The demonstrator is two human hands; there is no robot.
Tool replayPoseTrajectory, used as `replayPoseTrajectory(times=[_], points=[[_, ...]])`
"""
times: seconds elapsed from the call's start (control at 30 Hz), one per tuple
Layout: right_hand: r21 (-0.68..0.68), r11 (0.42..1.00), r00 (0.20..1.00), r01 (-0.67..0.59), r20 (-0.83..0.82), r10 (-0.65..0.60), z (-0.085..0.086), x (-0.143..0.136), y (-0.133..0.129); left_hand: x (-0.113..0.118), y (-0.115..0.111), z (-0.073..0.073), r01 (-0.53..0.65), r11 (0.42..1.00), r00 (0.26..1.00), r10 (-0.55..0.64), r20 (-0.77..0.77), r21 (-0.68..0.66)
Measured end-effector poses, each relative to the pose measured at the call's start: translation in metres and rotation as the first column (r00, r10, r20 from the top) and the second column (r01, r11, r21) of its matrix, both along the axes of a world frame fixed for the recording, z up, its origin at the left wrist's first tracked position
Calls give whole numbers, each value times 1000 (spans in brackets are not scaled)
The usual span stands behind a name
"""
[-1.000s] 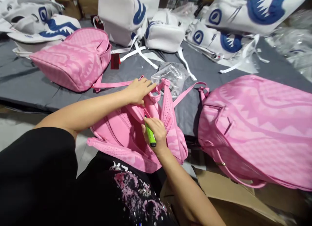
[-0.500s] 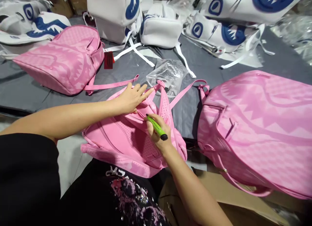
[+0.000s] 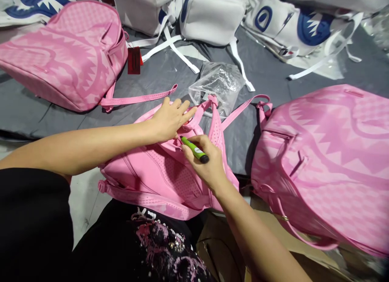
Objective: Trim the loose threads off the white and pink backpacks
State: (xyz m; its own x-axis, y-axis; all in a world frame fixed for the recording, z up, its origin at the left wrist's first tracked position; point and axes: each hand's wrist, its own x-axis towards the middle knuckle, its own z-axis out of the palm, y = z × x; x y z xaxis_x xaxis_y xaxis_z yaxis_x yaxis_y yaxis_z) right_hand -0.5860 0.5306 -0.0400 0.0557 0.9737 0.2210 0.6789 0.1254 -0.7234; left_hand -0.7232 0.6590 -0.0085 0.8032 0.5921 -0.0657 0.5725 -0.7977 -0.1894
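Observation:
A pink backpack [image 3: 164,168] lies on its front at the table edge, its perforated back panel and straps facing up. My left hand [image 3: 172,119] rests on its upper part with the fingers spread; the thumb touches the fabric near the opening. My right hand [image 3: 209,160] is closed around a green marker [image 3: 195,149] with a black end. The marker's tip points at the pink fabric beside my left thumb; whether it touches cannot be made out. A knotted pink strap [image 3: 212,99] stands up just beyond both hands.
Pink backpacks flank the work, one at left [image 3: 73,63] with a red tag [image 3: 134,60], one at right [image 3: 328,160]. White bags [image 3: 212,18] with blue prints line the back of the grey-covered table [image 3: 152,77]. A clear plastic bag [image 3: 223,81] lies ahead. Below right is a cardboard box [image 3: 273,229].
The view has tilted down and shifted slightly. My right hand has turned a little with the marker, whose tip is closer to my left thumb. My left hand stays on the backpack.

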Motion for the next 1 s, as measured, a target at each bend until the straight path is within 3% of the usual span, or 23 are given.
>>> replayPoseTrajectory(times=[0.1, 0.27, 0.47, 0.7, 0.83, 1.0], points=[[-76, 986, 984, -145, 89, 152, 5, 6, 5, 4, 2, 4, -19, 998, 999, 17, -28, -52], [-124, 971, 933, -206, 275, 233, 14, 20, 2, 6, 12, 8, 2, 993, 998, -9, -55, -119], [-38, 990, 920, -136, 365, 140, 10, 17, -7, 4, 24, 11, 37, 982, 996, -53, -78, -183], [-36, 988, 904, -153, 399, 155, 16, 18, -8, 4, 29, 21, 60, 974, 986, -92, -141, -219], [-16, 986, 901, -168, 402, 160, 16, 24, -7, 3, 25, 15, 78, 981, 991, -97, -97, -176], [-45, 980, 915, -195, 352, 198, 14, 30, -3, 17, 16, 2, 234, 971, 972, -233, 35, -50]])
